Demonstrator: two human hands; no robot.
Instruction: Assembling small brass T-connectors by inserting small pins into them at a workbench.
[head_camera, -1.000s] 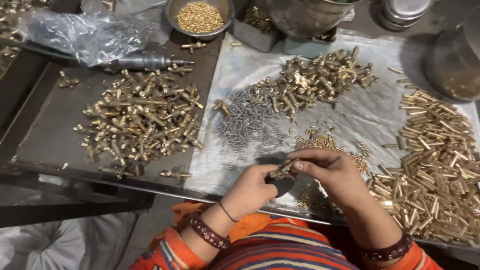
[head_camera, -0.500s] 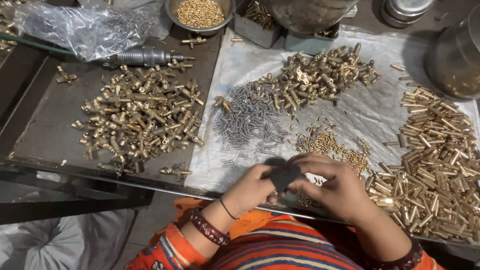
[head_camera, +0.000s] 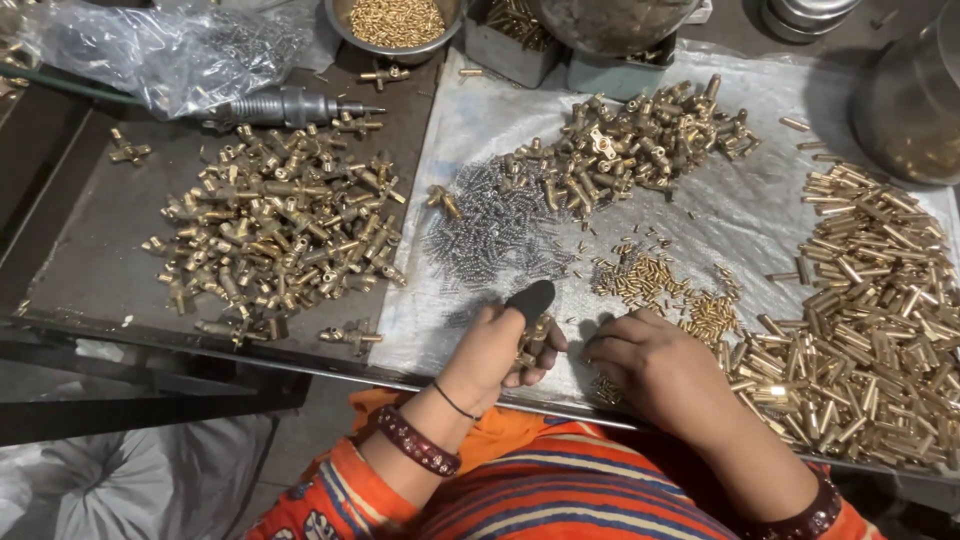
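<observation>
While upright, brass fitting fills left hand.

A steel bowl of brass bits, perhaps nuts, beside a threaded metal tool.

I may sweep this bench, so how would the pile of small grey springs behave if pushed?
The small grey springs look thin and light, so they would probably slide easily on the smooth sheet. Lying criss-crossed, they may tangle and drag in clumps; loose ones could roll.
</observation>
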